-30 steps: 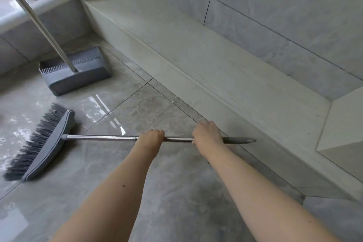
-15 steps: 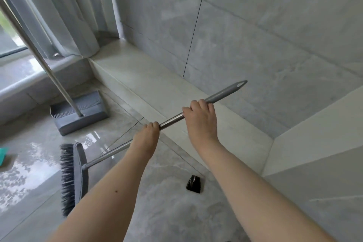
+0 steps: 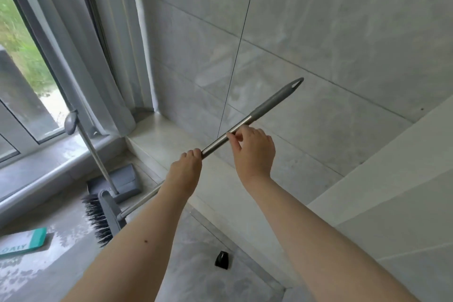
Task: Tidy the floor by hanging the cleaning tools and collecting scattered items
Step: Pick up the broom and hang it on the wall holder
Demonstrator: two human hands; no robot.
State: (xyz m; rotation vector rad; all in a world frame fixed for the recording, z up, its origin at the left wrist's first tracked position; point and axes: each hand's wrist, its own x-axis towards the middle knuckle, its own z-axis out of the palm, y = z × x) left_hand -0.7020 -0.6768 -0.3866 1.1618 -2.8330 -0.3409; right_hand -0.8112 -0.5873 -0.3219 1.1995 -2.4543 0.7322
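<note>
L hand (image 3: 184, 171): gripping the steel pole of the grey long-handled broom (image 3: 226, 140), fist wrapped round mid-shaft.
R hand (image 3: 253, 152): pinching shaft w/ fingertips just above L, below grey plastic grip.
Broom: tilting up twd tiled wall, bristle head hanging nr floor's window edge, beside grey dustpan (image 3: 117, 182).
Doing it well: prob. aiming the tip's hang-hole; no hook showing.
Writing: teal-white packet (image 3: 23, 243), upside-down letters, approx "OAIY".
</note>
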